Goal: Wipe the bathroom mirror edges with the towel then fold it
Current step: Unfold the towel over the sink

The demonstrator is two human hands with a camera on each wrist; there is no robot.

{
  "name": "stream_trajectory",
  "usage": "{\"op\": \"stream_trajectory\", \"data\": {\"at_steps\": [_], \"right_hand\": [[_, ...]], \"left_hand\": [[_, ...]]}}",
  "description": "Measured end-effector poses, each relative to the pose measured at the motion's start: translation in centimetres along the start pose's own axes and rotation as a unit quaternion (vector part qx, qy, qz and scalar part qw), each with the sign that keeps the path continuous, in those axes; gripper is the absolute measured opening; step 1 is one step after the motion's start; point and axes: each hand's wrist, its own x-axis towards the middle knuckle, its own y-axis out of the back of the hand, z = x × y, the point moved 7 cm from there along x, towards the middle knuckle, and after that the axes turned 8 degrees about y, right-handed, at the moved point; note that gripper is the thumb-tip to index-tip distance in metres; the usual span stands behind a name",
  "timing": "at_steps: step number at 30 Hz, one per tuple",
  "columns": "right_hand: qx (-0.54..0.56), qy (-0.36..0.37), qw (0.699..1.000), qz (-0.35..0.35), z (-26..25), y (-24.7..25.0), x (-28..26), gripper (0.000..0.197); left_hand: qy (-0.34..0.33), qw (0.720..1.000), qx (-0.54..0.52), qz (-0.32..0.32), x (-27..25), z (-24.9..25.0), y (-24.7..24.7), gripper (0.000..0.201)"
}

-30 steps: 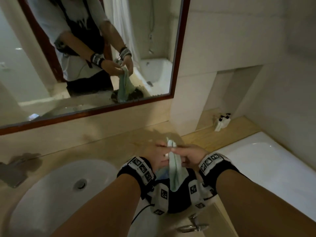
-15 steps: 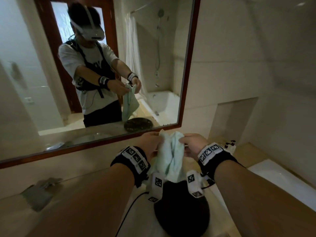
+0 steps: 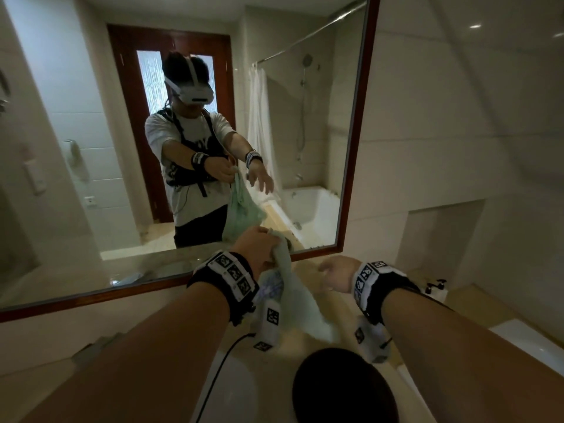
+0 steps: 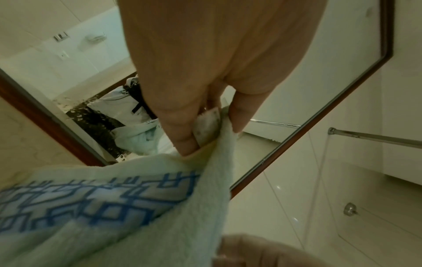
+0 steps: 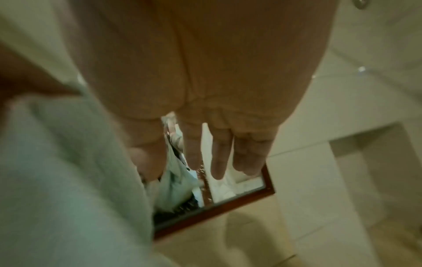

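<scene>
1. Nearest in the head view, a dark rounded shape point(image 3: 341, 389) sits at the bottom edge, over the smooth beige stone table point(image 3: 317, 270).
2. The towel point(image 3: 293, 300) is pale green terry cloth, soft and nubbly, with a woven blue lattice band point(image 4: 91, 196). It hangs bunched from the left hand, in front of the mirror's lower right corner.
3. The left hand point(image 3: 253, 248) grips the towel's top; in the wrist view the thumb and fingers point(image 4: 180, 126) pinch a gathered fold tight between them.
4. The right hand point(image 3: 335, 273) hovers just beside the towel, holding nothing — its fingers point(image 5: 219, 157) are straight and slightly apart, pointing at the mirror corner.
5. Two small pump bottles point(image 3: 436, 288) stand near a recessed wall niche.
6. Farthest back, the mirror point(image 3: 91, 148) is a large flat rectangle in a glossy reddish-brown wood frame point(image 3: 357, 141) — it is set against smooth cream wall tiles.
</scene>
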Motion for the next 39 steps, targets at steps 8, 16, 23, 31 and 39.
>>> {"op": "stream_trajectory", "data": {"at_steps": [8, 16, 23, 31, 39], "right_hand": [[0.118, 0.154, 0.981, 0.003, -9.2, 1.4, 0.0, 0.039], [0.135, 0.149, 0.978, 0.052, -10.5, 2.0, 0.5, 0.023], [0.163, 0.134, 0.972, 0.105, -9.9, 3.9, 0.7, 0.026], [0.203, 0.086, 0.969, 0.115, -7.8, 4.5, 1.1, 0.026], [0.273, 0.098, 0.948, 0.132, -8.1, 5.2, 0.6, 0.031]], "left_hand": [[-0.003, 1.0, 0.004, 0.0, -0.2, 0.2, 0.8, 0.01], [-0.021, 0.997, 0.025, -0.063, -1.0, 1.1, 1.2, 0.012], [-0.023, 0.999, 0.009, -0.035, -0.8, 2.1, 2.7, 0.02], [-0.055, 0.997, 0.054, 0.026, -1.0, 3.2, 5.6, 0.029], [-0.057, 0.988, 0.142, 0.009, -2.0, 2.8, 4.6, 0.021]]}}
